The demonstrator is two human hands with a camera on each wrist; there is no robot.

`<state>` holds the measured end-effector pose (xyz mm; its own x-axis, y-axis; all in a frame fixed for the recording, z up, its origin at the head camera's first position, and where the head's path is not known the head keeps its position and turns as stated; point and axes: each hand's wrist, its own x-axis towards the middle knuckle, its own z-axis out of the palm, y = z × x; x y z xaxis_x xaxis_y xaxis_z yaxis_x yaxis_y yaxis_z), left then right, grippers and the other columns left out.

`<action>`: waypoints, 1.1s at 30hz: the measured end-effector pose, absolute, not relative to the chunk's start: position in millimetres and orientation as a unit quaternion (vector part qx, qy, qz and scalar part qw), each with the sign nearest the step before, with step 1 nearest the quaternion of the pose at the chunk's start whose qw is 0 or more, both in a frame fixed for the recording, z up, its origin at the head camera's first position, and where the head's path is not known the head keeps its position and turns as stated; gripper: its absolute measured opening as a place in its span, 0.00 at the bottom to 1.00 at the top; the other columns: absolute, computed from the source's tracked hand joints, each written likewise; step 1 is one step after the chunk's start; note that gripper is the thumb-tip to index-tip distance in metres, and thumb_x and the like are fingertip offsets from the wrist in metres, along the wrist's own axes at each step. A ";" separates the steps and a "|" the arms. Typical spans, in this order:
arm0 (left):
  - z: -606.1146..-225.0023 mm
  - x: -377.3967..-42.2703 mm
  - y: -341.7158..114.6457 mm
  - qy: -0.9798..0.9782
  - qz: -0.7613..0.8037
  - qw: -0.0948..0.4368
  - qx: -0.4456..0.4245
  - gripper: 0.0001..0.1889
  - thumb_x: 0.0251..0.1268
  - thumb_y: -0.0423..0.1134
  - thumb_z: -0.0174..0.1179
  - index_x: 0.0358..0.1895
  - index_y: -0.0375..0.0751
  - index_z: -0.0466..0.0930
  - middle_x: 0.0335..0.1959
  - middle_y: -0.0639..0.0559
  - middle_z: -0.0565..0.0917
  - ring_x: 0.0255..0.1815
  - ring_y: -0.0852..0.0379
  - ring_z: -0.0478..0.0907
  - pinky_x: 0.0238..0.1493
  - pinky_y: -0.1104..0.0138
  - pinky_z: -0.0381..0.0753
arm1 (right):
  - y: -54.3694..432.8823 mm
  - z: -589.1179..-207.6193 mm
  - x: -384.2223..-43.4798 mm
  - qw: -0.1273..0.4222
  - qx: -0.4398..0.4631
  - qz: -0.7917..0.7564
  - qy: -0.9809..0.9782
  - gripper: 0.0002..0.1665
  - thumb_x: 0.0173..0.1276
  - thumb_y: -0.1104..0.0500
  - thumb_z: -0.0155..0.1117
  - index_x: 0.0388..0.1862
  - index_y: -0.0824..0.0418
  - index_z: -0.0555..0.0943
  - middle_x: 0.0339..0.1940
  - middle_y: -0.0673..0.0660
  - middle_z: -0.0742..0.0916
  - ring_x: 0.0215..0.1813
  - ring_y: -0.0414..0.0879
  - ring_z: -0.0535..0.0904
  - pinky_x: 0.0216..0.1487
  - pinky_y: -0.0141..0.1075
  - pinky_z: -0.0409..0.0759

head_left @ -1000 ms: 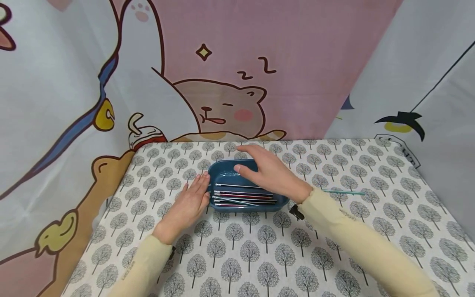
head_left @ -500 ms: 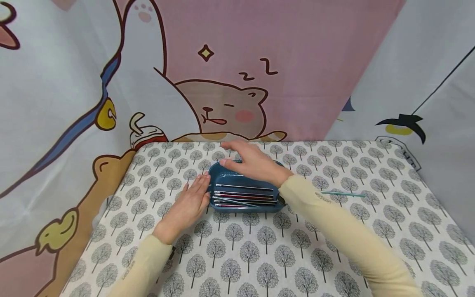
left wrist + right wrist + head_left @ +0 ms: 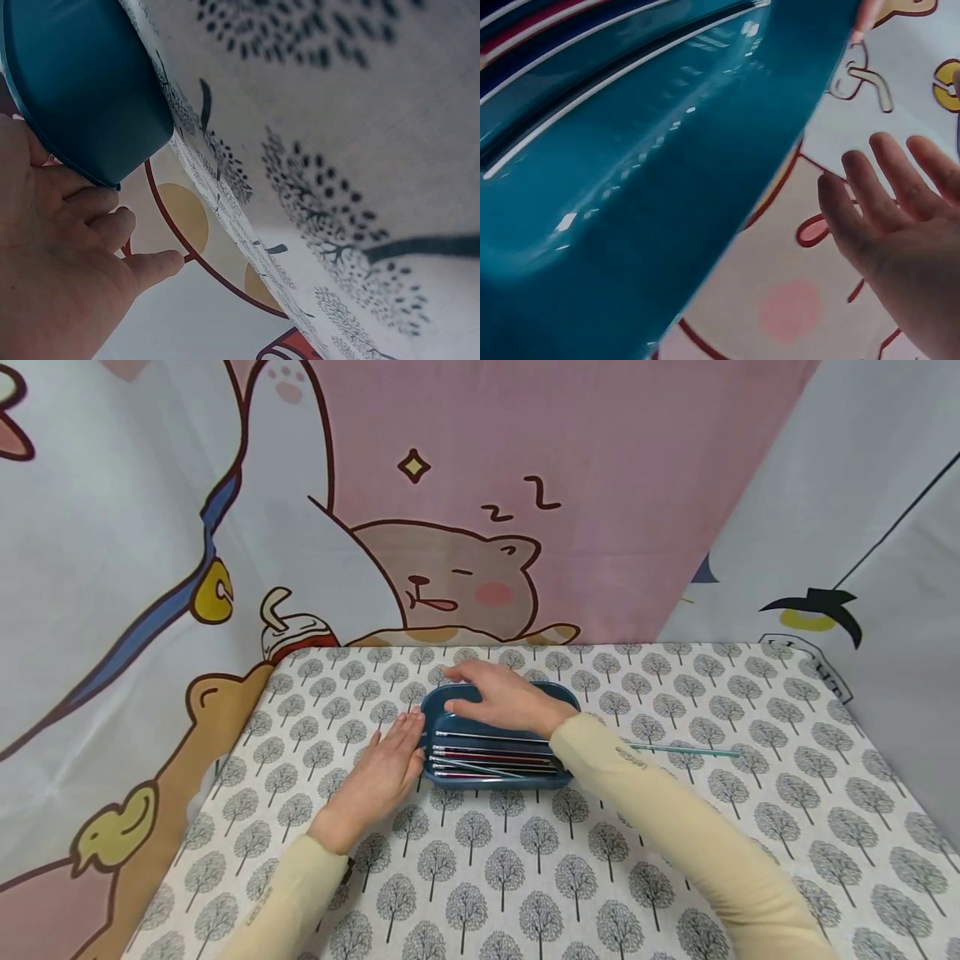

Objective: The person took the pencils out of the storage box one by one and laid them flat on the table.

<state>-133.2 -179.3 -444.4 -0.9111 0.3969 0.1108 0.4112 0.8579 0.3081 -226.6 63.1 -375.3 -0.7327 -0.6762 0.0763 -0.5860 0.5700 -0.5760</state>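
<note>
Right hand (image 3: 502, 695), frame centre: grip empty, fingers extended and well parted, thumb apart; poised over the far side of the tray. The right wrist view shows bare fingers beside the rim, with nothing in them.

Left hand (image 3: 377, 774), left of centre: fingers fairly straight, resting against the left end of the tray; grip not visibly curled round anything.

Tray (image 3: 444, 708), one, dark blue, rounded corners, glossy; on the table at frame centre, between the hands. Judged light, stiff and somewhat slick; best held by the rim at its two short ends.

Pencils (image 3: 491, 756), several, dark and red, pale-tipped at the left end; lying roughly lengthwise in the near half of the tray, one apart from the bunch, one aslant over others. Judged light, rigid, apt to roll, with points that may snap; best pinched mid-shaft.

Pale teal pencil (image 3: 693, 750), right of centre: on the table, outside the tray, its left end near or behind the right sleeve (image 3: 675, 810).

Table (image 3: 495, 868), lower frame: white covering, grey tree print.

Curtain (image 3: 630, 485), upper frame: cartoon animals on pink and white.
</note>
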 end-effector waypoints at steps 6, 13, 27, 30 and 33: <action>-443.2 -132.6 -178.6 -0.963 -0.170 0.019 -0.206 0.30 0.86 0.44 0.44 0.82 0.35 0.54 0.83 0.42 0.55 0.83 0.41 0.53 0.77 0.35 0.56 | 66.9 -384.6 -234.2 0.101 -0.368 -0.285 0.879 0.32 0.75 0.47 0.67 0.70 0.64 0.77 0.66 0.59 0.84 0.67 0.49 0.79 0.71 0.44 0.75; -443.6 -131.7 -178.6 -0.964 -0.170 0.017 -0.206 0.30 0.86 0.45 0.43 0.82 0.35 0.54 0.83 0.43 0.54 0.83 0.41 0.52 0.77 0.35 0.56 | 63.6 -386.8 -238.4 0.105 -0.384 -0.259 0.880 0.32 0.76 0.44 0.66 0.69 0.62 0.79 0.65 0.56 0.84 0.66 0.49 0.79 0.69 0.42 0.76; -443.6 -132.1 -178.8 -0.962 -0.166 0.025 -0.214 0.31 0.85 0.45 0.45 0.82 0.35 0.54 0.84 0.45 0.54 0.82 0.42 0.54 0.76 0.35 0.58 | 59.0 -408.1 -246.7 0.196 -0.363 -0.241 0.878 0.31 0.71 0.52 0.73 0.69 0.63 0.79 0.64 0.57 0.85 0.62 0.49 0.81 0.68 0.43 0.77; -443.7 -132.0 -179.1 -0.963 -0.163 0.023 -0.213 0.31 0.85 0.45 0.44 0.82 0.36 0.54 0.84 0.45 0.53 0.82 0.42 0.54 0.76 0.35 0.58 | 60.2 -414.0 -248.0 0.204 -0.356 -0.241 0.879 0.30 0.70 0.53 0.74 0.68 0.63 0.79 0.63 0.56 0.85 0.61 0.48 0.81 0.69 0.43 0.76; -443.9 -132.1 -179.3 -0.963 -0.164 0.021 -0.212 0.31 0.86 0.45 0.44 0.82 0.36 0.54 0.84 0.45 0.53 0.82 0.42 0.54 0.76 0.35 0.57 | 61.2 -419.7 -250.1 0.202 -0.360 -0.232 0.881 0.28 0.69 0.54 0.75 0.65 0.62 0.82 0.60 0.55 0.86 0.58 0.47 0.82 0.66 0.42 0.78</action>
